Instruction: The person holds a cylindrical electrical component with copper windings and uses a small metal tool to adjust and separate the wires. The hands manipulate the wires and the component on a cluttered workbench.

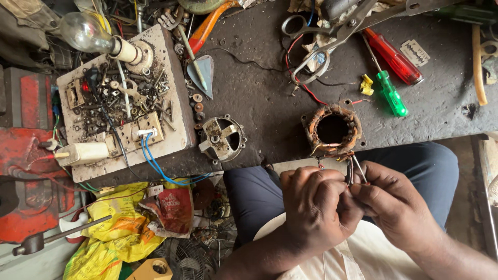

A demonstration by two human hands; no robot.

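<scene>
Both hands low in the view, above the lap, just off the near edge of the counter [259, 93]. Left hand [316, 207] curled into a loose fist, fingertips pinched on thin wire leads [332, 153]. Right hand [397, 205] closed around a slim metal tool [355, 171], thumb and forefinger pressed against the left hand's knuckles. Tool's long axis roughly upright in the picture, tip pointing away from the body toward the motor stator [333, 128]; whether pliers or tweezers, cannot tell. Leads running from the stator's near side down into the fingers, long axis likewise near to far.

Stator lying flat at the counter's near edge, bore facing up, copper-brown windings ringing the dark hole, a red wire [311, 93] trailing off its far side. Just to its left, a round metal end cover [222, 138] with spokes, also flat. Farther back, scissors [316, 46], handles toward the left. To the right, a red-handled screwdriver [392, 56] and a green-handled screwdriver [390, 92], both angled diagonally, handles toward the near right. On the left, a white board [171, 119] littered with screws and switches, a clear bulb [85, 31] at its far corner, blue wires [155, 163] hanging off its near edge.
</scene>
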